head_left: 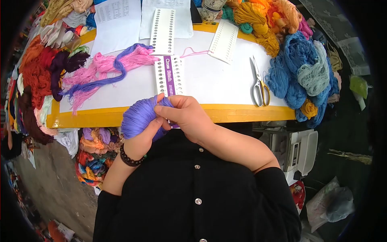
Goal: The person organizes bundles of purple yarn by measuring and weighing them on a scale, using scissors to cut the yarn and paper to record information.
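A thick skein of violet-blue embroidery thread (pixel 138 117) is bunched at the table's front edge. My left hand (pixel 144 137), with a dark beaded bracelet at the wrist, is closed around its right side. The thumb and fingers of my right hand (pixel 186 115) pinch strands at the top of the same skein, close to the left fingertips. Just beyond the hands lies a punched thread card (pixel 161 76) with a purple "Cross Stitch" label; its near end is hidden by the hands. Pink thread (pixel 109 64) with a violet-blue strand bundle (pixel 119 66) across it lies to the left.
Scissors (pixel 258 84) lie at the right of the white tabletop (pixel 225 86). Two more punched cards (pixel 162 32) and printed sheets (pixel 117 26) are at the back. Heaped yarn, red (pixel 36 80) at left and blue (pixel 300 60) at right, borders the table.
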